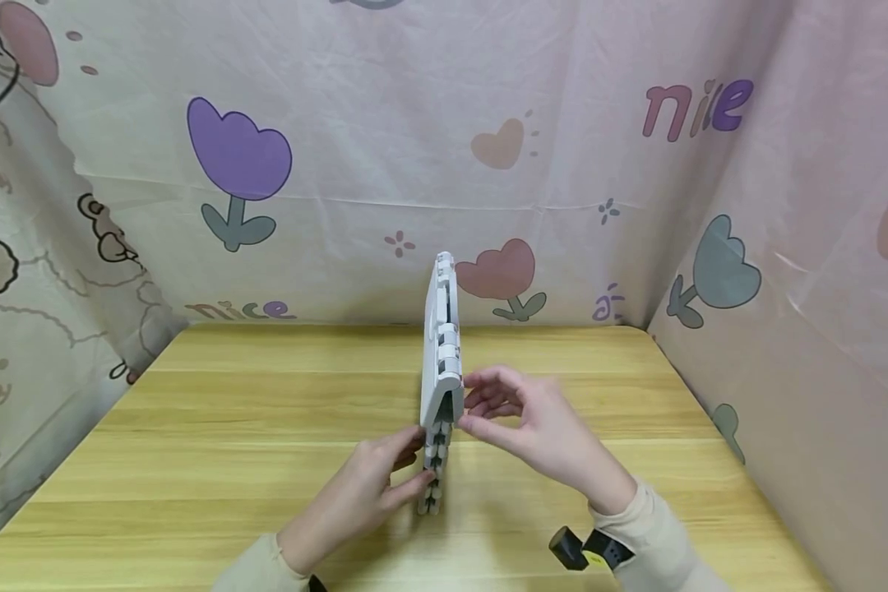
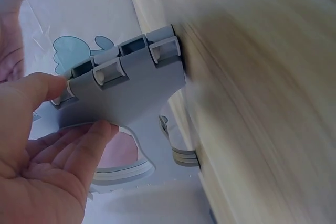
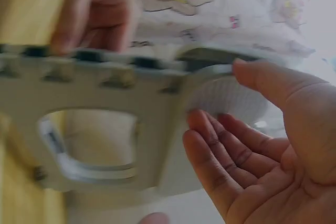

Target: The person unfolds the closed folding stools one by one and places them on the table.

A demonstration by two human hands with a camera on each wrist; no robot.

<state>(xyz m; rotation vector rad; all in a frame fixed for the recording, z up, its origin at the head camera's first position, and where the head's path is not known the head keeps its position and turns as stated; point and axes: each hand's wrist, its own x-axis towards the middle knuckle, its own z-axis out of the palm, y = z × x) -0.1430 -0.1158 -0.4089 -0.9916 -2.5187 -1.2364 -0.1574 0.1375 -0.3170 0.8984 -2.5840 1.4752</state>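
A white and grey folding step stool (image 1: 437, 349), folded flat, stands upright on its narrow side, edge-on to the head view. My left hand (image 1: 373, 481) holds its lower near part: the thumb lies on the hinged edge, the fingers on the side panel (image 2: 126, 98). On the right, my right hand (image 1: 514, 415) holds the near end of the top section, thumb tip at the panel's rim and bent fingers by its face. An oval opening shows in the leg panel (image 3: 152, 150) in the right wrist view. A dark gap parts the top section's two halves.
The stool stands on a wood-grain table (image 1: 281, 395). Behind and beside the table hangs a pale curtain (image 1: 385, 148) printed with flowers and words. A black strapped device (image 1: 588, 549) sits on the right wrist.
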